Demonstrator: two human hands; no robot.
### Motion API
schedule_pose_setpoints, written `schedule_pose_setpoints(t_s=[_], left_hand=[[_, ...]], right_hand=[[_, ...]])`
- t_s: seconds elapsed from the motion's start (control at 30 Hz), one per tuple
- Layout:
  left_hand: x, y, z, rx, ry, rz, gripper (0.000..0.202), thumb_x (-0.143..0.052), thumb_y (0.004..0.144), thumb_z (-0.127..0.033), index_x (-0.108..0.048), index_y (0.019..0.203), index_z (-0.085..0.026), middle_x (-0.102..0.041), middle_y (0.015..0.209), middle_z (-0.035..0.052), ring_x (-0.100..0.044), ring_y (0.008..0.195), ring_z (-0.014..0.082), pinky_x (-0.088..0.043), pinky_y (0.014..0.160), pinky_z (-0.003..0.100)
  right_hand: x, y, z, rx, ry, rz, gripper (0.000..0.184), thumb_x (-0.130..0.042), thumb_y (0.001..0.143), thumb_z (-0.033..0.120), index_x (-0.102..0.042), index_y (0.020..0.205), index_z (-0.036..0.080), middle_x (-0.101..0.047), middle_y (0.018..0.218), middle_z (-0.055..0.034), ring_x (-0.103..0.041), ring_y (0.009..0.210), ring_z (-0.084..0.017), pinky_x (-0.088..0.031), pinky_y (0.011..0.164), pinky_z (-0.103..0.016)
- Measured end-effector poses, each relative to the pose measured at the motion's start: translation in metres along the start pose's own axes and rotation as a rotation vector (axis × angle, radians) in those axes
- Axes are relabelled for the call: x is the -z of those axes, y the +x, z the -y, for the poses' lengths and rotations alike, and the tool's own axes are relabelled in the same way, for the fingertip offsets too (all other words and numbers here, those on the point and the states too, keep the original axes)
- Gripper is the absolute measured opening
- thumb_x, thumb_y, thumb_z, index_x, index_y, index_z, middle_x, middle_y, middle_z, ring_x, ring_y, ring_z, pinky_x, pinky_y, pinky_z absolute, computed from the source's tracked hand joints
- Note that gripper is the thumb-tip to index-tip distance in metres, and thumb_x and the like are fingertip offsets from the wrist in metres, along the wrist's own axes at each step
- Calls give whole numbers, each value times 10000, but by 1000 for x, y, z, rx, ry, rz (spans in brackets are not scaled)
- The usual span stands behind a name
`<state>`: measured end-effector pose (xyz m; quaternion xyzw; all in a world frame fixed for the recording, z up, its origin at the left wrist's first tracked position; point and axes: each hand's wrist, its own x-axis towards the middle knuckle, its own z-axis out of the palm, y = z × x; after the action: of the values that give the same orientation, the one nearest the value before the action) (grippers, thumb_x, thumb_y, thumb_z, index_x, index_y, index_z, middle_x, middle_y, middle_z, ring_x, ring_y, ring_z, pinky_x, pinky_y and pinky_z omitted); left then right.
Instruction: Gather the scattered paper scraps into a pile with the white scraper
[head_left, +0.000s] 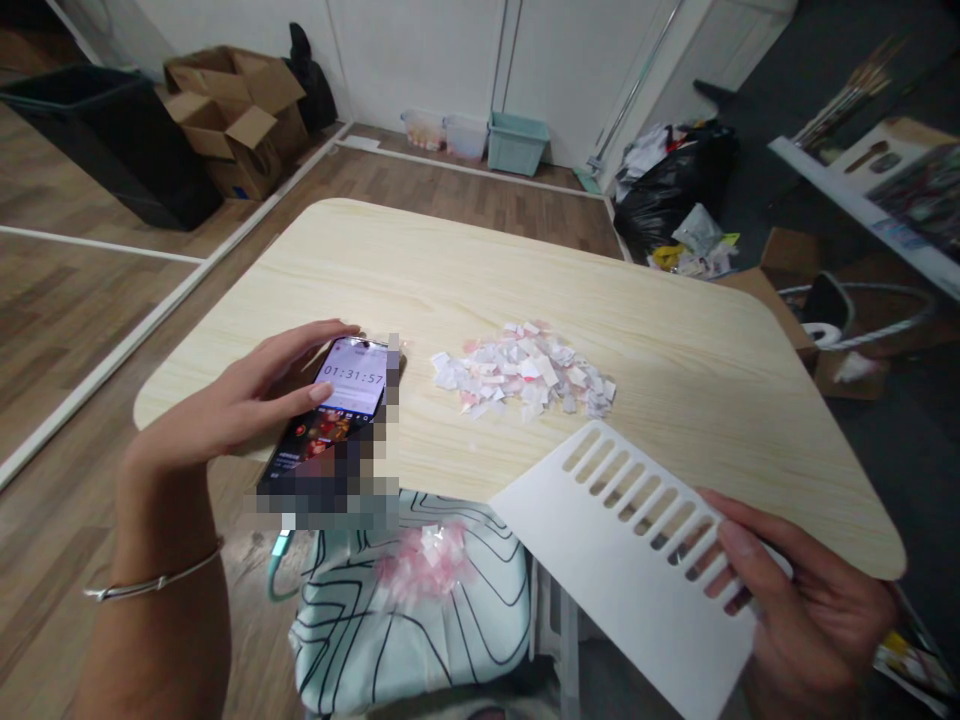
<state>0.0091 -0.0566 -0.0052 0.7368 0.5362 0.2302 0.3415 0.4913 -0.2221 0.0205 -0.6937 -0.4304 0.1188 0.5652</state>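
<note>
My left hand (262, 375) grips a phone (349, 385) over the near left part of the table. The thumb lies across its lit screen, which shows a timer, and the fingers curl along the far edge. Part of the phone is hidden by pixelation. Between thumb and fingers, my right hand (795, 600) pinches a white plastic sheet (600, 545) with a row of long slots, tilted over the table's near edge. A loose heap of small white and pink paper scraps (525, 370) lies mid-table. More pink scraps (427, 560) rest on a patterned cloth seat (345, 640) below.
The pale wooden table (360, 250) has rounded corners. A green cable (277, 570) runs from the phone. Beyond are a black bin (127, 140), cardboard boxes (240, 110), plastic tubs (517, 145) and a black bag (675, 175). A shelf (885, 225) stands at right.
</note>
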Motion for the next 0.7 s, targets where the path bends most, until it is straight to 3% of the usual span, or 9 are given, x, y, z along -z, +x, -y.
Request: schedule_pose_setpoints(t_s=[0.07,0.17,0.3,0.43,0.57,0.7], left_hand=[[-2,0,-1,12,-18,-18,899,-755,1000,-619,-669,1780,-180,-682,1895,183,-663,1764,403,-544,1490,530],[-4,0,-2,29,-74,-13,896,-786,954,-615,-679,1770,-260,-688,1898,139,-673,1757,385,-546,1484,511],[-5,0,-3,38,-88,-13,919,-791,958,-596,-656,1783,-215,-692,1886,185,-686,1733,419,-562,1466,571],[-4,1,-3,28,-32,-30,879,-746,1011,-628,-652,1796,-244,-707,1876,160,-679,1736,407,-540,1473,573],[-2,2,-2,24,-28,-46,788,-686,1127,-592,-645,1803,-190,-716,1859,210,-697,1719,436,-592,1436,571],[-2,-1,-2,51,-75,-66,761,-643,1201,-597,-582,1842,-193,-644,1926,216,-641,1771,428,-549,1471,566]], right_hand=[[-1,1,2,-95,46,-61,211,-1039,648,383,-1003,805,246,-732,548,-46,-560,367,-198,-371,347,-324],[0,3,4,-131,55,-200,239,-1031,607,354,-999,818,247,-779,614,-49,-610,462,-198,-406,431,-337],[6,6,5,-108,40,-344,276,-1006,590,314,-999,856,237,-824,711,-52,-621,555,-203,-417,512,-375],[11,6,2,-150,19,-377,281,-1008,574,326,-991,847,259,-842,750,-63,-634,621,-233,-428,575,-410],[14,3,-6,-132,20,-363,282,-1023,593,344,-1000,864,267,-886,828,-81,-713,708,-269,-490,661,-440],[14,4,-11,-77,14,-333,266,-996,621,330,-1007,877,258,-804,674,-25,-625,571,-215,-467,649,-429]])
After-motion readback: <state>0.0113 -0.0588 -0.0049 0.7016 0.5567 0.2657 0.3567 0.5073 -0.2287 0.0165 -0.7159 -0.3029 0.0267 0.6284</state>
